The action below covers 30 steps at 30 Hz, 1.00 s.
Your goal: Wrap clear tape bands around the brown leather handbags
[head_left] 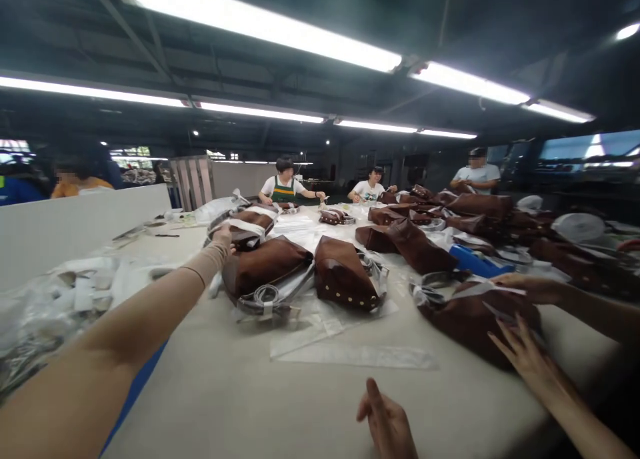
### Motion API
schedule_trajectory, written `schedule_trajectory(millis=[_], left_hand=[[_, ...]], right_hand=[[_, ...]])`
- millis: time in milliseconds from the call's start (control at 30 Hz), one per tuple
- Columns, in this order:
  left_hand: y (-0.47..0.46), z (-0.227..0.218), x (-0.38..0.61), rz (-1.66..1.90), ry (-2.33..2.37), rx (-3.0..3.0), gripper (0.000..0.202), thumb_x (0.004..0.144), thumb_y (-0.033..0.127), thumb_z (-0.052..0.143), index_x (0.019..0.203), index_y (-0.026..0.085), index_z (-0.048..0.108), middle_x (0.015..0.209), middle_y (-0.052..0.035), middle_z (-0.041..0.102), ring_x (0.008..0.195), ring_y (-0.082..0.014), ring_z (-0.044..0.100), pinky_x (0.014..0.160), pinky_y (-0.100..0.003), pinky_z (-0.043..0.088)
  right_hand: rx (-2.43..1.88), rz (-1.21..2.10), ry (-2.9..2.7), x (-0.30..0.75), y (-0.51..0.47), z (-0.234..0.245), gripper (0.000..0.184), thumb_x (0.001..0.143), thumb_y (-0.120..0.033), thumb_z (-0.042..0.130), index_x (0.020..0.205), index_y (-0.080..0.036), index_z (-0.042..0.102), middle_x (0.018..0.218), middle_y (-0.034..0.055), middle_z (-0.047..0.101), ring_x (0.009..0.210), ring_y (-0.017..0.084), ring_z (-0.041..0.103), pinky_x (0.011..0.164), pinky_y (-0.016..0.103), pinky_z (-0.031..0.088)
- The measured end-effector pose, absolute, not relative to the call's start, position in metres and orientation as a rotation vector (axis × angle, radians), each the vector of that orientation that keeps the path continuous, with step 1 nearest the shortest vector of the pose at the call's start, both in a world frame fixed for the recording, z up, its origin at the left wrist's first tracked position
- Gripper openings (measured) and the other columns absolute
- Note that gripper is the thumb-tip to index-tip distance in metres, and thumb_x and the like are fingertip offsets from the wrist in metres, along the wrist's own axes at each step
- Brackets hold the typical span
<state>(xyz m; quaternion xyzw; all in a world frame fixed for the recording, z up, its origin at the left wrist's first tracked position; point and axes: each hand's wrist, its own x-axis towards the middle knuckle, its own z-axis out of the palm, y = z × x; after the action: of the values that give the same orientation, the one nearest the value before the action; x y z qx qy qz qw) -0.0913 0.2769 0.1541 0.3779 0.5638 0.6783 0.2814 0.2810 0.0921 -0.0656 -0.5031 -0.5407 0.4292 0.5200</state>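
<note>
My left arm, in a beige sleeve, stretches far across the cream table. My left hand is at the edge of a brown leather bag wrapped with a white band; its fingers are partly hidden. Two more brown bags lie on clear plastic sheets closer to me, the nearer one studded along its lower edge. My right hand is raised at the bottom of the view, fingers apart, holding nothing. It is nearest the table's front edge.
A co-worker's two hands rest on a brown bag at the right. Several more bags and a blue object crowd the table. Plastic packaging lies at the left, by a white partition. Several people work across the table.
</note>
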Motion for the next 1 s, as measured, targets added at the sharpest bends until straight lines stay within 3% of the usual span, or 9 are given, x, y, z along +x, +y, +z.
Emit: schedule_trajectory(millis=[133, 267, 400, 500, 600, 700, 800, 1000], left_hand=[[0.265, 0.092, -0.068, 1.64, 1.689, 1.138, 0.039, 0.093, 0.045, 0.052, 0.114, 0.012, 0.056, 0.103, -0.0096, 0.062, 0.088, -0.0194, 0.063, 0.078, -0.038, 0.054], [0.245, 0.055, -0.025, 1.419, 1.666, 1.688, 0.05, 0.08, 0.039, 0.064, 0.12, 0.011, 0.054, 0.117, -0.0162, 0.06, 0.109, -0.0283, 0.059, 0.094, -0.043, 0.049], [0.259, 0.045, 0.043, 1.044, 1.449, 2.348, 0.084, 0.061, 0.026, 0.079, 0.137, 0.017, 0.043, 0.149, -0.015, 0.036, 0.139, -0.0302, 0.033, 0.115, -0.043, 0.028], [0.294, 0.054, 0.091, 0.76, 1.321, 2.666, 0.1, 0.052, 0.012, 0.082, 0.141, 0.017, 0.039, 0.156, -0.0163, 0.022, 0.144, -0.0344, 0.018, 0.118, -0.048, 0.018], [0.33, 0.067, 0.119, 0.538, 1.251, 2.844, 0.064, 0.07, 0.019, 0.077, 0.129, 0.014, 0.051, 0.144, -0.0162, 0.043, 0.136, -0.0334, 0.036, 0.112, -0.055, 0.027], [0.351, 0.076, 0.131, 0.394, 1.227, 2.943, 0.027, 0.09, 0.031, 0.061, 0.111, 0.014, 0.061, 0.118, -0.0097, 0.061, 0.111, -0.0238, 0.057, 0.099, -0.049, 0.045], [0.352, 0.09, 0.142, 0.398, 1.237, 2.983, 0.023, 0.093, 0.033, 0.058, 0.105, 0.014, 0.062, 0.108, -0.0078, 0.063, 0.098, -0.0192, 0.061, 0.09, -0.042, 0.051], [0.309, 0.178, 0.167, 0.821, 1.224, 2.836, 0.026, 0.092, 0.032, 0.058, 0.105, 0.011, 0.061, 0.109, -0.0088, 0.061, 0.103, -0.0209, 0.059, 0.093, -0.043, 0.049]], right_hand=[[-1.231, 0.945, -1.404, 0.28, 0.094, -0.064, 0.06, 0.077, -0.074, 0.052, 0.056, -0.017, 0.049, 0.052, -0.0041, 0.027, 0.048, 0.009, 0.028, 0.047, 0.023, 0.027], [-1.272, 1.058, -1.413, 0.277, 0.091, -0.064, 0.059, 0.075, -0.074, 0.054, 0.058, -0.018, 0.05, 0.043, -0.005, 0.031, 0.041, 0.008, 0.028, 0.044, 0.023, 0.023], [-1.227, 1.055, -1.382, 0.275, 0.088, -0.066, 0.069, 0.085, -0.075, 0.038, 0.048, -0.017, 0.049, 0.04, -0.0052, 0.023, 0.038, 0.007, 0.022, 0.044, 0.024, 0.021], [-1.17, 0.971, -1.389, 0.275, 0.088, -0.069, 0.068, 0.087, -0.072, 0.038, 0.05, -0.016, 0.05, 0.045, -0.0051, 0.022, 0.043, 0.008, 0.024, 0.047, 0.023, 0.023], [-1.165, 0.907, -1.443, 0.275, 0.091, -0.073, 0.066, 0.088, -0.07, 0.04, 0.053, -0.015, 0.054, 0.047, -0.0039, 0.028, 0.047, 0.008, 0.031, 0.051, 0.022, 0.027], [-1.191, 0.848, -1.499, 0.275, 0.095, -0.077, 0.066, 0.085, -0.071, 0.045, 0.054, -0.014, 0.058, 0.049, -0.002, 0.038, 0.049, 0.009, 0.038, 0.051, 0.022, 0.027], [-1.23, 0.802, -1.494, 0.274, 0.097, -0.079, 0.066, 0.08, -0.074, 0.05, 0.053, -0.014, 0.057, 0.048, -0.0008, 0.044, 0.049, 0.01, 0.042, 0.05, 0.021, 0.027], [-1.212, 0.914, -1.355, 0.274, 0.091, -0.072, 0.062, 0.074, -0.077, 0.054, 0.062, -0.016, 0.057, 0.041, -0.0046, 0.037, 0.042, 0.009, 0.037, 0.043, 0.02, 0.027]])
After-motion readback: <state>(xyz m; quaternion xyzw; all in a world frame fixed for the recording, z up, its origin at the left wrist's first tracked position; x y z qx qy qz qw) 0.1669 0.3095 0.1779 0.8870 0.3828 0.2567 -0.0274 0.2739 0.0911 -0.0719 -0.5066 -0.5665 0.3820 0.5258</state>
